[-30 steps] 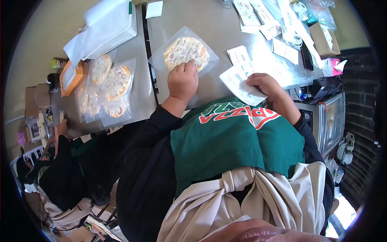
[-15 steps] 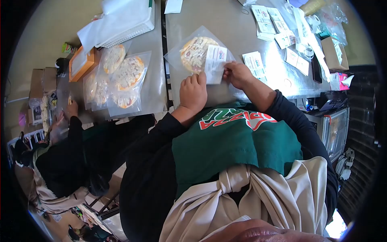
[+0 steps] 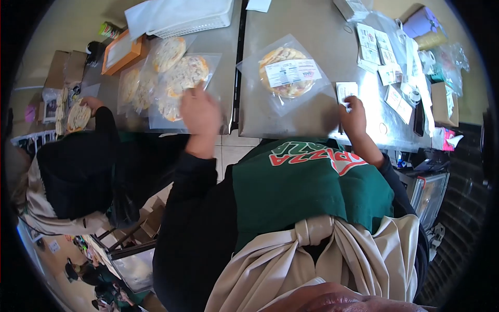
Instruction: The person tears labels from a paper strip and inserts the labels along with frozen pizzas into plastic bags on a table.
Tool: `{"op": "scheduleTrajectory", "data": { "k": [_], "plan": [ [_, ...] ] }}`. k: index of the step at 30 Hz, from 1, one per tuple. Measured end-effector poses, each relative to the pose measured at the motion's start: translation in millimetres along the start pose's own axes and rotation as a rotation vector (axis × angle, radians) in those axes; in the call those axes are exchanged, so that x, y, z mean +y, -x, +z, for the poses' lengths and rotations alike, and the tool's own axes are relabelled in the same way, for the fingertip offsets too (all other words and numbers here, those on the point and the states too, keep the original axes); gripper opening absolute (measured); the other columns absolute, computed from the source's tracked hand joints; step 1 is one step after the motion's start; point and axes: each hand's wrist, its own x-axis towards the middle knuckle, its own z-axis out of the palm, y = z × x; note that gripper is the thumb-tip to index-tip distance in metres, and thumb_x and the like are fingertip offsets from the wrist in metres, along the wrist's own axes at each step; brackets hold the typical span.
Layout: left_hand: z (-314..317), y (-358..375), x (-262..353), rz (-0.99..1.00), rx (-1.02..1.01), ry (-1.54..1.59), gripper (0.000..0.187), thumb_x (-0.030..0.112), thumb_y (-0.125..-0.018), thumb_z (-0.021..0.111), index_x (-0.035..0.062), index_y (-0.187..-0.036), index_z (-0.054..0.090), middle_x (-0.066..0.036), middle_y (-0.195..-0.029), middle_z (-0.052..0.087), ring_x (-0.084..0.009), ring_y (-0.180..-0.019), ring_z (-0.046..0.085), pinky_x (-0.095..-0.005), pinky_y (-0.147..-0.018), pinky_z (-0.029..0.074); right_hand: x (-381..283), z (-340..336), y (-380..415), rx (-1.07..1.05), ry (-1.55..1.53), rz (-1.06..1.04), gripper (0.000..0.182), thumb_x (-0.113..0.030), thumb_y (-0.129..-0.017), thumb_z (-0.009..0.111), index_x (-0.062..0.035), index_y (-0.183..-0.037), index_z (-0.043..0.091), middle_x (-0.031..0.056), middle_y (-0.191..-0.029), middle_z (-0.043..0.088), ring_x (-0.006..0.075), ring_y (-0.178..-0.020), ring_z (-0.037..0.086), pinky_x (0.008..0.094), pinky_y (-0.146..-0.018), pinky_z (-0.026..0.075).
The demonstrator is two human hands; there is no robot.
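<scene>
A bagged pizza (image 3: 280, 54) lies flat on the metal table, with a white printed label (image 3: 293, 73) across its middle. To its right, my right hand (image 3: 354, 118) rests at the near edge of a stack of labels (image 3: 346, 90), fingers loosely bent and apart. My left hand (image 3: 201, 117) is smeared by motion over the near side of several bagged pizzas (image 3: 187, 73) on the left table. Its fingertips overlap the nearest bags in this view, and what they touch is hidden.
A white basket (image 3: 208, 23) and an orange box (image 3: 122, 52) stand behind the bagged pizzas. More label stacks (image 3: 375, 44), tape rolls and a dark phone (image 3: 419, 120) lie on the right. At far left a co-worker's hand (image 3: 92, 104) holds a pizza (image 3: 79, 115).
The label now lies on the bagged pizza, and both hands have come away from it. My left hand has moved left to the other bagged pizzas, my right hand to the label stack.
</scene>
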Motion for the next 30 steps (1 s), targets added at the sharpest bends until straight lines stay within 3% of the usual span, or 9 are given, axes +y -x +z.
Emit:
{"op": "scheduleTrajectory", "data": {
  "k": [3,9,11,15,18,21,24,27,30],
  "plan": [
    [-3.1,-16.3,-58.1,-0.147,0.069,-0.507,0.048,0.017,-0.075,0.058,0.0224,-0.123,0.051,-0.015,-0.105,0.05,-0.0317,-0.098,0.047,-0.0444,-0.083,0.039,0.9,-22.1,17.7,0.027,0.328,0.128,0.057,-0.034,-0.071,0.07,-0.0011,-0.113,0.051,0.0207,-0.112,0.053,0.038,-0.106,0.049,0.0423,-0.089,0.042],
    [11.0,-36.9,-115.9,0.096,0.136,-0.337,0.027,0.016,-0.078,0.057,0.0192,-0.105,0.064,-0.007,-0.102,0.057,-0.0292,-0.096,0.049,-0.0404,-0.083,0.041,35.1,-28.1,9.2,-0.146,0.109,0.371,0.055,-0.027,-0.067,0.076,0.0005,-0.109,0.053,0.0199,-0.099,0.06,0.0316,-0.089,0.061,0.0376,-0.077,0.049],
    [-9.3,-57.9,-99.1,0.198,0.111,-0.306,0.02,0.017,-0.08,0.058,0.0163,-0.097,0.067,-0.006,-0.092,0.059,-0.0284,-0.09,0.053,-0.0365,-0.081,0.043,59.7,-19.1,0.6,-0.082,0.001,0.367,0.038,-0.019,-0.069,0.074,0.0018,-0.096,0.058,0.0165,-0.082,0.065,0.0248,-0.072,0.065,0.0326,-0.064,0.05],
    [-55.9,-95.0,-43.0,0.33,0.176,-0.131,0.015,0.016,-0.081,0.058,0.0112,-0.091,0.068,-0.008,-0.081,0.062,-0.0284,-0.079,0.058,-0.0324,-0.074,0.048,60.9,-29.4,-3.1,-0.118,-0.066,0.433,0.027,-0.02,-0.07,0.071,0.0002,-0.088,0.063,0.017,-0.08,0.065,0.0269,-0.073,0.063,0.0353,-0.069,0.048],
    [-78.4,-115.2,-2.7,0.227,0.222,0.344,0.014,0.013,-0.08,0.056,0.0093,-0.089,0.067,-0.011,-0.086,0.063,-0.0293,-0.08,0.06,-0.037,-0.072,0.048,69.5,-28.6,-1.3,-0.133,-0.076,0.378,0.026,-0.02,-0.073,0.068,-0.0007,-0.091,0.063,0.0165,-0.08,0.065,0.0262,-0.074,0.063,0.0352,-0.07,0.047],
    [-95.5,-122.3,39.5,0.139,0.054,0.385,0.016,0.009,-0.079,0.054,0.0085,-0.09,0.066,-0.013,-0.091,0.064,-0.0291,-0.082,0.061,-0.0381,-0.072,0.049,64.3,-31.9,3.7,-0.069,-0.091,0.361,0.023,-0.017,-0.075,0.065,-0.0014,-0.092,0.062,0.0159,-0.081,0.064,0.0254,-0.076,0.062,0.0345,-0.071,0.047],
    [-79.3,-104.6,86.8,0.332,0.117,0.332,0.017,0.01,-0.079,0.053,0.009,-0.091,0.066,-0.013,-0.089,0.063,-0.0301,-0.081,0.061,-0.0392,-0.071,0.049,57.6,-42.7,9.0,-0.055,-0.23,0.379,0.021,-0.013,-0.078,0.062,0.0006,-0.095,0.06,0.0135,-0.082,0.064,0.0225,-0.075,0.062,0.0316,-0.069,0.048],
    [-32.5,-77.2,124.2,0.486,0.121,0.208,0.018,0.011,-0.078,0.052,0.0083,-0.092,0.063,-0.012,-0.083,0.062,-0.0308,-0.076,0.061,-0.0411,-0.066,0.049,52.1,-53.9,15.7,0.006,-0.793,0.465,0.019,-0.008,-0.08,0.06,0.0023,-0.095,0.058,0.011,-0.083,0.064,0.0186,-0.073,0.062,0.0278,-0.068,0.048],
    [1.9,-44.2,152.1,0.569,-0.043,0.151,0.023,0.012,-0.076,0.052,0.0055,-0.098,0.059,-0.011,-0.077,0.061,-0.0287,-0.073,0.06,-0.0398,-0.062,0.05,38.4,-78.2,22.4,-0.167,-1.093,0.516,0.019,-0.006,-0.079,0.06,0.0034,-0.096,0.057,0.0099,-0.084,0.063,0.0161,-0.072,0.061,0.0258,-0.067,0.049]
  ]
}}
